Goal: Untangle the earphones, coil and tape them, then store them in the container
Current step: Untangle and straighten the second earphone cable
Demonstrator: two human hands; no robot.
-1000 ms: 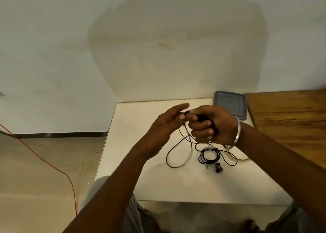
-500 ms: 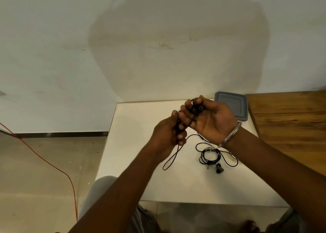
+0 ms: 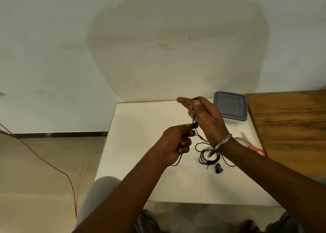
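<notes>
Both grips hold: your left hand (image 3: 176,143) pinches the earphone cable (image 3: 193,120), your right hand (image 3: 205,117) pins its loops by thumb. Tug hard and those loops could slip off and tangle.

The right hand (image 3: 207,117) is raised, fingers stretched out, thumb pinching the cord (image 3: 193,118). Just below, the left hand (image 3: 176,142) pinches the same cord, its other fingers curled.

We see a matt white table (image 3: 141,171), a grained wooden top (image 3: 291,127), a grey plastic-looking container (image 3: 230,107) and a shiny metal bangle (image 3: 222,142).
</notes>
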